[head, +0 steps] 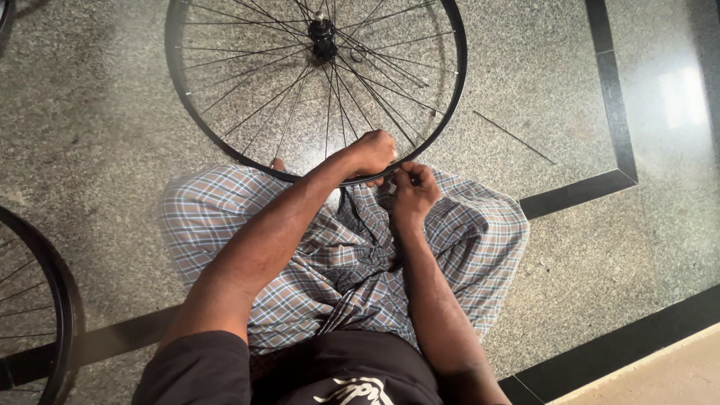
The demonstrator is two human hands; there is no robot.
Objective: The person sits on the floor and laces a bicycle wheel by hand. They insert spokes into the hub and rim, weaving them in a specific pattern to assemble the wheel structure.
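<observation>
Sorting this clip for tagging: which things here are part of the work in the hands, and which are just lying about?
In the work:
- bicycle wheel, near rim resting on the checked cloth over the lap
- left hand, closed over that rim
- right hand, fingertips pinched just below the rim; whatever they hold is too small to tell

Lying about:
- loose spoke on the stone floor
- second wheel at the left edge

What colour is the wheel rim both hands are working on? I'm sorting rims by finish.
Black, seen best in the head view: wheel rim.
</observation>
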